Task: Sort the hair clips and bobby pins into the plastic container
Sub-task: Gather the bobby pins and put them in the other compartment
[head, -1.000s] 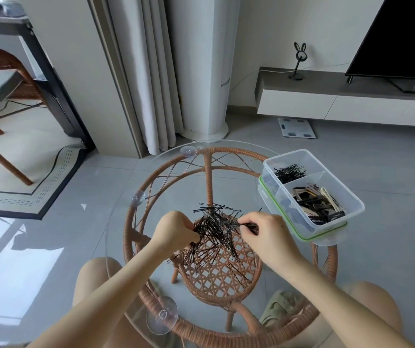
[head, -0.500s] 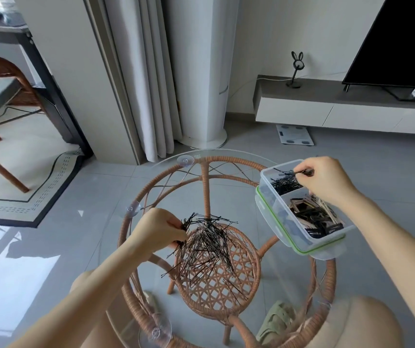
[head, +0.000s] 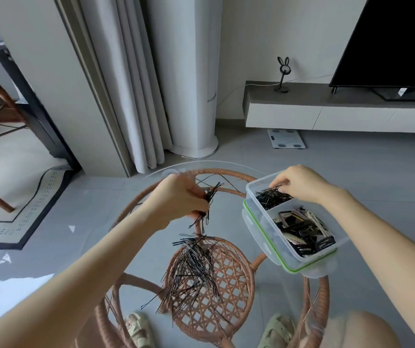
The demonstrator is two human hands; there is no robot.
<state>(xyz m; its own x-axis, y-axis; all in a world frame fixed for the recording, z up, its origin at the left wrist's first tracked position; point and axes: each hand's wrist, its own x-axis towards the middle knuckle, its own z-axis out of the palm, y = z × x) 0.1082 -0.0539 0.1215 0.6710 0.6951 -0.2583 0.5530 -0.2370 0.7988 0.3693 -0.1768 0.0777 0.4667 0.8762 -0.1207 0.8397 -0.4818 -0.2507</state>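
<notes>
**A:** Head view. Report both hands.

**B:** The left hand (head: 176, 199) is raised above the round clear glass table top (head: 136, 247). Its fingers are curled tight round a bundle of thin black wire bobby pins (head: 207, 205), and pin ends stick out above and below the fist. The right hand (head: 299, 184) is over the far compartment of the clear rectangular plastic container with green seal (head: 264, 232). Its fingertips are bent down onto the sorted black bobby pins (head: 271, 198) there. Whether they pinch or only touch cannot be told.

**A:** Remaining stock?

**B:** A loose heap of black bobby pins (head: 191, 267) lies on the glass, apart from the container. Flat dark and beige hair clips (head: 301, 232) fill the near compartment.

**A:** Failure modes?

**B:** Three, by judgement:
1. Pins hanging below the fist may slip out in transit and scatter on the glass or the floor.
2. A careless release may send pins over the divider into the clips.
3. The container sits near the table's right edge, so downward pressure from the right hand may tip it
</notes>
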